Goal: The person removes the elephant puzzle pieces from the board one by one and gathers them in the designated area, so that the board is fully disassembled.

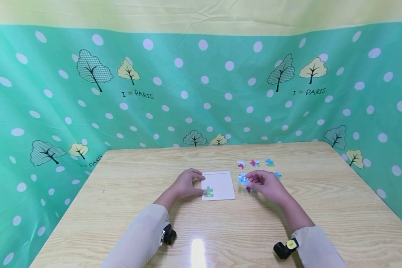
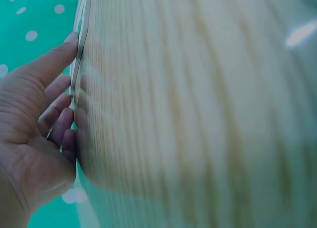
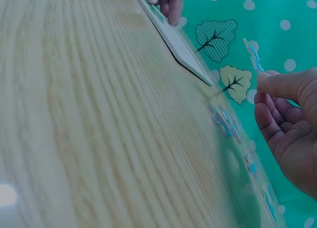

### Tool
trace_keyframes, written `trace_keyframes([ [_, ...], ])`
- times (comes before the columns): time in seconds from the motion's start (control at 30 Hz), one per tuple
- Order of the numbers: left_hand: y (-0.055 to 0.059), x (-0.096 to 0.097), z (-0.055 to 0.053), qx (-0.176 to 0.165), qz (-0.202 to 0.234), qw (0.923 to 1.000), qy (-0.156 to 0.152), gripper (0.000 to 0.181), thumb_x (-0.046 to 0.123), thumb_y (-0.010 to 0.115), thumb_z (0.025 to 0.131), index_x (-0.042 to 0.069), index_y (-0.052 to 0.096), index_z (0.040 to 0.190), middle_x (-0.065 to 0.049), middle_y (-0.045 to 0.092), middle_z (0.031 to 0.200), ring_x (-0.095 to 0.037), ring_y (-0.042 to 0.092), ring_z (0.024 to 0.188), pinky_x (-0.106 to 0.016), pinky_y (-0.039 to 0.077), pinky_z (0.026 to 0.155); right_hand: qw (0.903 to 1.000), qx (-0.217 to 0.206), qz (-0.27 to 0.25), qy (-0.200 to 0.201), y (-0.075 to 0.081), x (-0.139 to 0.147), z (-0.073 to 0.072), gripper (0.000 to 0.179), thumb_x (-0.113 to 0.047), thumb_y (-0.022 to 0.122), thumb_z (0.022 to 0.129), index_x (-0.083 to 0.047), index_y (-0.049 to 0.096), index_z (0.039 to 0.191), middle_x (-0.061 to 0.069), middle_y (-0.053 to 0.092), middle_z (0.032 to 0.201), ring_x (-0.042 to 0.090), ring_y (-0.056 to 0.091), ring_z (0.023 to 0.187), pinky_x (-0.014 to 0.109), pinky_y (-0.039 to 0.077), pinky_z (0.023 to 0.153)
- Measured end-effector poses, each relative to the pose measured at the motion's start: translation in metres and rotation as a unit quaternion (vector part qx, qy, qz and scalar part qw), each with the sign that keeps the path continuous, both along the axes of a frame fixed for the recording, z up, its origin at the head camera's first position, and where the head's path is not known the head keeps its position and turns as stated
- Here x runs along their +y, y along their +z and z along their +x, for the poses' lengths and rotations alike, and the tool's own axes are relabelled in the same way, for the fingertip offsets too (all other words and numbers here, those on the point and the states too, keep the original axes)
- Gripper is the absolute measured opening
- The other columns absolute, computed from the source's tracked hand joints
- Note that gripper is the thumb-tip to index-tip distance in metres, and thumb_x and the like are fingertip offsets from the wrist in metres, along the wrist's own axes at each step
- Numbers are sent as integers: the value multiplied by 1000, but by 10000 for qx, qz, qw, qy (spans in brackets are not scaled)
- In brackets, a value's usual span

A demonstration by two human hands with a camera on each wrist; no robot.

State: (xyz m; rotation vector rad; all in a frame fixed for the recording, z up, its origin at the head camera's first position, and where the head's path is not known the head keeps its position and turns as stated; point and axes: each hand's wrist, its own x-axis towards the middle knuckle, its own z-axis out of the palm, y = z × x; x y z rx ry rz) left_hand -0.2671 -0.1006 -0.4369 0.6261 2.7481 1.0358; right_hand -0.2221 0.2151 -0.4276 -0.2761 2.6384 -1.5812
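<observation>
A white square puzzle tray (image 1: 221, 186) lies on the table, with one green puzzle piece (image 1: 209, 192) in its lower left corner. My left hand (image 1: 189, 183) rests on the tray's left edge, thumb beside the green piece and fingers loosely bent further up. Just right of the tray, my right hand (image 1: 264, 185) pinches a light-blue puzzle piece (image 3: 253, 56) between thumb and fingertips, raised off the table. Under that hand lies a dark red and blue puzzle piece (image 1: 248, 189), partly covered by the fingers.
Behind the right hand lie several loose pieces: a red and white piece (image 1: 241, 164), a red piece (image 1: 254, 163) and a blue-green piece (image 1: 269, 162). Another blue piece (image 1: 278, 175) shows beside the knuckles. A green dotted curtain (image 1: 194, 85) stands behind the wooden table (image 1: 137, 167).
</observation>
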Motion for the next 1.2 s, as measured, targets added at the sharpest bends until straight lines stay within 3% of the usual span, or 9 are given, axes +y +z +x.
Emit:
trace_keyframes([
  [0.3,-3,-1,-1,49,-12,10000,-9,49,28,87,73,8,71,115,-8,57,129,-31,48,126,-45,34,110,9999,-56,42,-158,-3,12,5,25,-9,71,89,-5,67,114,7,65,98,24,58,92,28,53,76],
  [1.2,-1,1,0,33,29,10000,0,49,26,88,73,8,71,115,-8,57,129,-31,48,126,-45,33,110,9992,-104,313,-245,-4,53,12,29,-8,69,90,1,65,117,10,65,101,23,59,94,23,53,77],
])
